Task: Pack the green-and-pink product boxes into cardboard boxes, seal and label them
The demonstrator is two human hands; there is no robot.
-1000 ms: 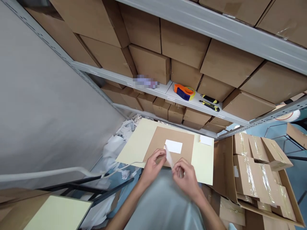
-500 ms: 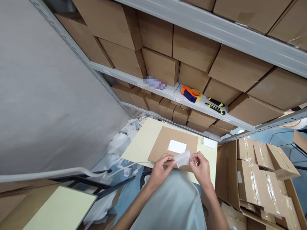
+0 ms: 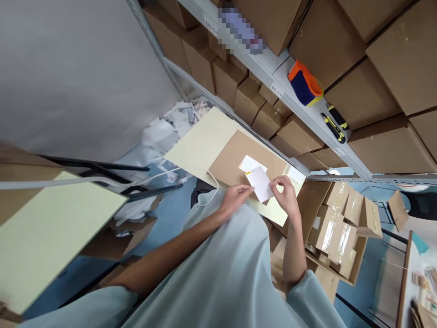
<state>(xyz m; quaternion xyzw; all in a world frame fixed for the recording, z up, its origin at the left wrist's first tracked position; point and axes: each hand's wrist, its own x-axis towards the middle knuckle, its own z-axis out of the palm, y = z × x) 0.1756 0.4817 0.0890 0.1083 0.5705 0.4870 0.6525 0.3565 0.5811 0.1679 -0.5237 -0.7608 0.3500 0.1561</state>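
A small white paper sheet [image 3: 260, 186] with a yellow mark at one corner is stretched between my two hands. My left hand [image 3: 237, 198] pinches its left edge with closed fingertips. The opposite edge sits between the thumb and finger of my right hand [image 3: 285, 195]. Beneath the sheet, a white paper stack or card [image 3: 248, 162] lies on a brown cardboard piece [image 3: 227, 157], partly covered by the sheet. The cardboard rests on a pale yellow tabletop [image 3: 194, 146]. Another white stack [image 3: 296, 175] is at the table's right end, just beyond my right hand.
Shelves of cardboard boxes [image 3: 269, 120] stand behind the table. A tape dispenser [image 3: 305, 83] and cutter knives [image 3: 332, 128] lie on a shelf edge. Loose white scraps [image 3: 160, 136] pile at left, a cable [image 3: 160, 174] crosses there, and a carton of boxes [image 3: 332, 228] stands at right.
My view has tilted and turned, so the shelf appears higher and slanted. The paper sheet, folded or curled before, now faces me flatter, with both hands still on it.
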